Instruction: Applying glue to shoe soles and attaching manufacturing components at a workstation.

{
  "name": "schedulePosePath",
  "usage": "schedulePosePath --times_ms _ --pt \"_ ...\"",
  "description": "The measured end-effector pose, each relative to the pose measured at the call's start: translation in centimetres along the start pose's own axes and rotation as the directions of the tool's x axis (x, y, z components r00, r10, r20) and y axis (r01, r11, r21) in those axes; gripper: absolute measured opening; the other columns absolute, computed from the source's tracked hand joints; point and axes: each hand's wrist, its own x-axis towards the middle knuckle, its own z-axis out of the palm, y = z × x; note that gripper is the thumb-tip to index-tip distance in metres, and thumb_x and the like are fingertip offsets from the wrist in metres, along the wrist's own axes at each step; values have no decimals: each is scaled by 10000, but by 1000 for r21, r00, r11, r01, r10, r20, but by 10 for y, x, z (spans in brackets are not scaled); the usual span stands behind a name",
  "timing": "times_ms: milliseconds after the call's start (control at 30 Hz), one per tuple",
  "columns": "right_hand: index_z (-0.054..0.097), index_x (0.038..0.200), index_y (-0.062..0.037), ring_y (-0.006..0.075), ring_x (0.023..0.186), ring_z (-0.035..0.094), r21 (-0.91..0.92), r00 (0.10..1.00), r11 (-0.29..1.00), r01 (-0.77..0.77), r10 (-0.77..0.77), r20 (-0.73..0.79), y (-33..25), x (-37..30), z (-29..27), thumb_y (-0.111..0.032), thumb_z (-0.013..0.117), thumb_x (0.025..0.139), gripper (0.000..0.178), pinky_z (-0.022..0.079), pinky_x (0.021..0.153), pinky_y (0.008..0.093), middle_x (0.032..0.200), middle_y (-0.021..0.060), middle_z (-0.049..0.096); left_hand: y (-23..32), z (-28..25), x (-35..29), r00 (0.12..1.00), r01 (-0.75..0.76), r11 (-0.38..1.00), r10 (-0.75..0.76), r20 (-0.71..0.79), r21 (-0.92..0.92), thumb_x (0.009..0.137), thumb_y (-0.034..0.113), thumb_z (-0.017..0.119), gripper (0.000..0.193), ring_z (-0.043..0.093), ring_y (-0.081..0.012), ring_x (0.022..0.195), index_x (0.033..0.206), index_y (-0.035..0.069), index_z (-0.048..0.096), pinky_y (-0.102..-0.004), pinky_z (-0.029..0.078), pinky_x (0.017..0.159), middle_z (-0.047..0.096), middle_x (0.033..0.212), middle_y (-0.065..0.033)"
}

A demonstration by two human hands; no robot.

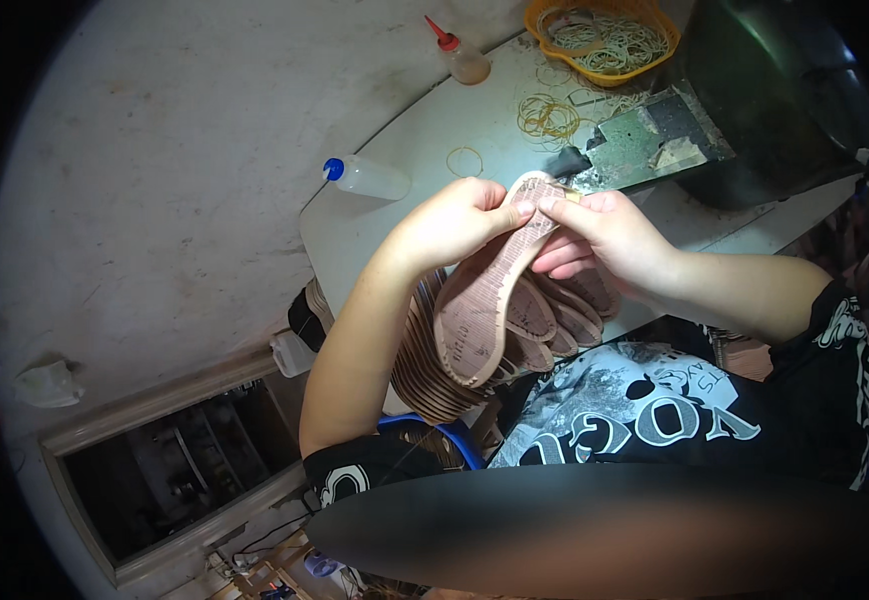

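Observation:
A pinkish-brown shoe insole point(473, 318) with a pale rim and ribbed face slants in front of me, one end raised. My left hand point(455, 225) grips its upper end, thumb pressed on the face. From the other side, my right hand point(615, 238) pinches the same end, thumb on top and other fingers curled partly beneath. Below it lie more insoles point(585, 322), fanned out toward my body. A thick stack of insoles point(425, 355) with striped edges shows at the left, beside my left forearm. The undersides of my grips are hidden.
On the pale table point(425, 125) are a blue-capped bottle point(370, 178), a red-nozzled bottle point(467, 65), loose rubber bands point(547, 118) and a yellow basket point(603, 75) of bands. A stained green board point(645, 145) and a large dark tub point(775, 100) stand at the right.

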Motion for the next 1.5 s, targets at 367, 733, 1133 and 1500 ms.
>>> schedulePosePath --times_ms 367,733,1133,1500 --pt "624 1029 15 103 749 648 -51 977 999 1 10 211 1 -16 -19 -242 589 906 287 532 687 232 893 71 673 4 23 -5 988 119 891 -150 -37 -439 910 381 603 430 516 -129 338 680 19 617 -215 397 336 578 479 -86" --pt "655 999 43 69 761 614 -189 994 978 83 -68 87 24 -40 -54 -242 675 876 312 491 697 214 880 53 675 -5 13 14 942 77 917 -196 -274 -391 826 482 677 525 394 -107 362 537 69 531 -266 358 387 442 437 -18" --pt "612 1085 6 65 798 597 -149 917 981 122 -54 395 42 -36 -7 -214 631 914 279 492 729 223 929 21 658 -28 79 -56 797 -528 545 54 -602 -651 921 226 603 345 647 -129 754 1146 -19 511 -248 529 695 656 937 -93" --pt "637 826 -11 91 639 640 -264 917 887 378 -321 235 8 -45 -6 -210 643 896 211 509 602 198 749 63 682 -36 149 -68 622 -765 328 149 -769 -555 919 65 526 485 525 -159 1109 1346 -28 317 -308 402 979 523 1228 -126"
